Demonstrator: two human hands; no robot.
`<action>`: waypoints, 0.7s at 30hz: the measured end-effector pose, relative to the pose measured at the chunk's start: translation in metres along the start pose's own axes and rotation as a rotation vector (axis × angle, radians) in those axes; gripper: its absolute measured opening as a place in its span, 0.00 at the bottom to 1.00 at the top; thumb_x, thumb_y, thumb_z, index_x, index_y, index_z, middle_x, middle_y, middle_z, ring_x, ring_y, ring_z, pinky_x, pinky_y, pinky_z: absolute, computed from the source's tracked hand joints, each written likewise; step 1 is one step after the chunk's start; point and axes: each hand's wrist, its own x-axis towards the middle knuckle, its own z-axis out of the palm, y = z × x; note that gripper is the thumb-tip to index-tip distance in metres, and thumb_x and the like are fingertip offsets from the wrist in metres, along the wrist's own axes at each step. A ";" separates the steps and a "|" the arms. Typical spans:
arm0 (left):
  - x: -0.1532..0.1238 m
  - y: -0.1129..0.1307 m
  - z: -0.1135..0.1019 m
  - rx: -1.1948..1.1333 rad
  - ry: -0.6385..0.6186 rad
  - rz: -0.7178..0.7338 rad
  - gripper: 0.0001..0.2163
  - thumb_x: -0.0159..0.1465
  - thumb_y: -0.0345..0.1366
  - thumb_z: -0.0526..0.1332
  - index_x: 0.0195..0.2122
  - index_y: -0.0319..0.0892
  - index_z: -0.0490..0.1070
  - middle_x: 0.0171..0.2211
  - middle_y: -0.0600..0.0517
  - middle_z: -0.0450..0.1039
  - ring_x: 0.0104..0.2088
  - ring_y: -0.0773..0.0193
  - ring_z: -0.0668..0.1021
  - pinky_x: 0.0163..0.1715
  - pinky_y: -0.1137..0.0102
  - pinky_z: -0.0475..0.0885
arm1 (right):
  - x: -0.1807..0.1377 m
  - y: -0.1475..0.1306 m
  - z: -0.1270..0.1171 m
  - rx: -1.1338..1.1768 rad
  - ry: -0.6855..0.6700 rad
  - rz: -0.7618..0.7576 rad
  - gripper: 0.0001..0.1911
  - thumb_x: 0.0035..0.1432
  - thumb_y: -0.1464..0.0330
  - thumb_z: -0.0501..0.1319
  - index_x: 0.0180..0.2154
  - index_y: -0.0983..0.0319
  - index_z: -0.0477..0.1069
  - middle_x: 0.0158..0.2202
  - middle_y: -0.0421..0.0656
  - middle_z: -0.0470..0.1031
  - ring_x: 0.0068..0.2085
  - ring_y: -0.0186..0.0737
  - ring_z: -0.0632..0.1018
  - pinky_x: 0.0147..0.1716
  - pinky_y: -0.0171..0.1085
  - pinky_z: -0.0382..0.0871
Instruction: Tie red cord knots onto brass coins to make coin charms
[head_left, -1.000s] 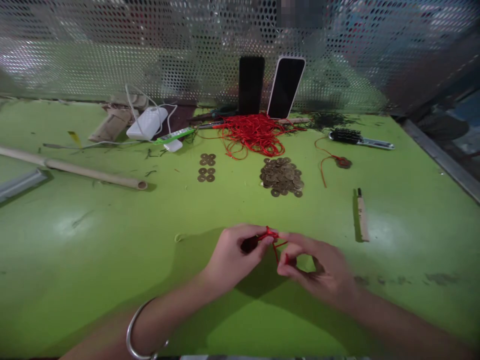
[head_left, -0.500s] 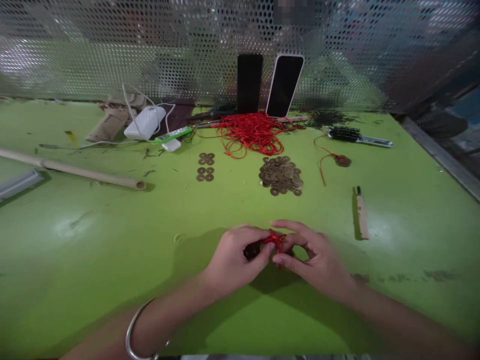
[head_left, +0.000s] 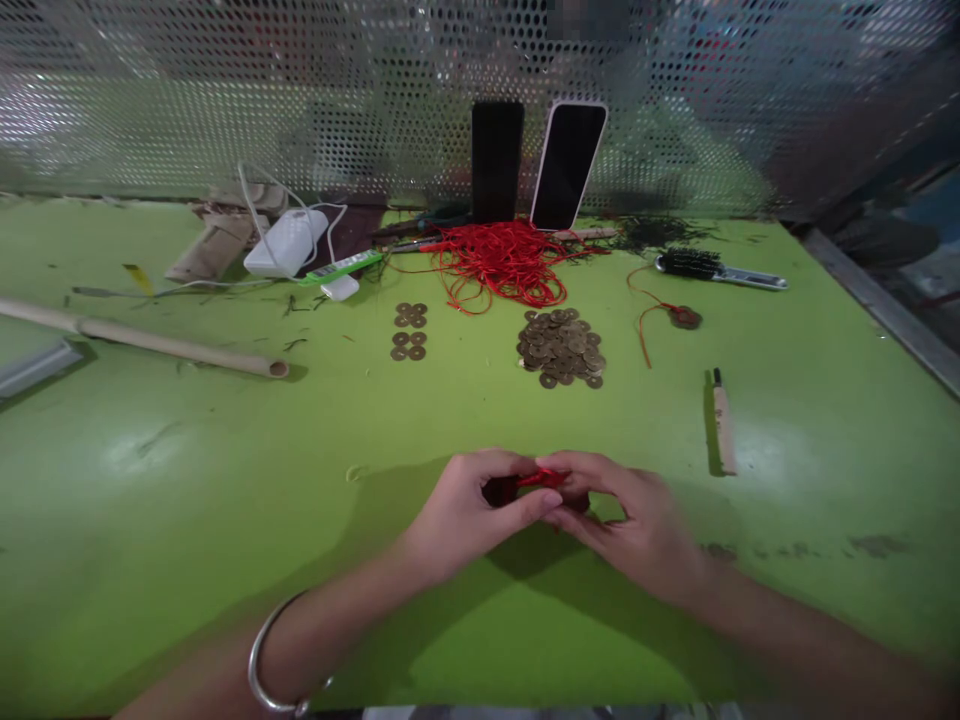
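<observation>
Low over the green table, my left hand (head_left: 480,510) and my right hand (head_left: 619,510) meet at the fingertips. Between them is a red cord (head_left: 546,478), pinched by the fingers of both hands. Dark coins seem to sit in the shade behind my left fingers, mostly hidden. Beyond my hands lies a heap of brass coins (head_left: 561,347) with holes. To its left, two small groups of coins (head_left: 409,346) are laid in squares. A tangle of red cord (head_left: 504,262) spreads farther back.
Two phones (head_left: 497,160) lean on the perforated metal screen (head_left: 360,110). A hairbrush (head_left: 720,271), a corded coin piece (head_left: 685,317) and a wooden-handled tool (head_left: 724,425) lie right. At left are a bamboo tube (head_left: 180,345), a white power bank (head_left: 286,243) and a green-edged strip (head_left: 343,268).
My fingertips have closed in around the red cord; my right index finger has come down over it. Less of the cord shows now, and its hanging end is hidden.
</observation>
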 end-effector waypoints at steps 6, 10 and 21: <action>-0.001 0.000 0.001 -0.063 -0.054 -0.061 0.14 0.61 0.44 0.62 0.40 0.38 0.78 0.32 0.48 0.77 0.30 0.65 0.73 0.30 0.71 0.65 | 0.000 0.001 0.001 -0.085 0.041 -0.036 0.13 0.60 0.65 0.61 0.48 0.58 0.70 0.28 0.38 0.80 0.28 0.32 0.79 0.30 0.28 0.75; 0.000 0.001 0.002 -0.060 -0.055 -0.054 0.13 0.61 0.41 0.62 0.39 0.36 0.78 0.32 0.46 0.77 0.31 0.64 0.74 0.31 0.70 0.67 | -0.001 0.003 0.002 -0.175 0.066 -0.125 0.13 0.61 0.66 0.60 0.48 0.58 0.70 0.29 0.38 0.80 0.27 0.31 0.79 0.30 0.28 0.75; 0.001 0.000 0.006 -0.099 -0.041 -0.032 0.11 0.61 0.39 0.62 0.35 0.37 0.78 0.32 0.47 0.78 0.31 0.63 0.75 0.31 0.70 0.67 | -0.002 0.004 0.001 -0.336 0.088 -0.208 0.13 0.63 0.68 0.57 0.50 0.58 0.67 0.30 0.39 0.79 0.28 0.32 0.79 0.30 0.30 0.75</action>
